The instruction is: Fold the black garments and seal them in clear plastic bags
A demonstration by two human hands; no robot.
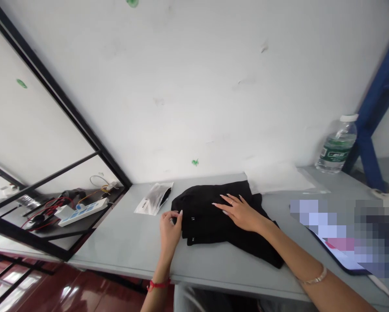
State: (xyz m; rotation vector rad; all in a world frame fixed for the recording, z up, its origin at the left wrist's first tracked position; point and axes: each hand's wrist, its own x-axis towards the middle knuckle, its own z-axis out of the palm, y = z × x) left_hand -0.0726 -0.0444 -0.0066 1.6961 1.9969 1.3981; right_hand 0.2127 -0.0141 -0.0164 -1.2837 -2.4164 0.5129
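Black fabric (210,216), looking like a folded garment in layers, lies on the grey table (125,242). Small white print shows near its left end. My left hand (171,225) is at that left end, thumb and forefinger pinched on the cloth edge. My right hand (238,211) lies on top of the fabric with its fingers spread. To the left of the cloth is a small clear and white plastic packet (154,199) with something dark inside.
White plastic bags (279,177) lie behind the fabric by the wall. A water bottle (337,145) stands at the back right, beside a blue frame (373,117). A phone (337,247) lies at right. At left are a power strip (83,211) and a black metal frame (60,104).
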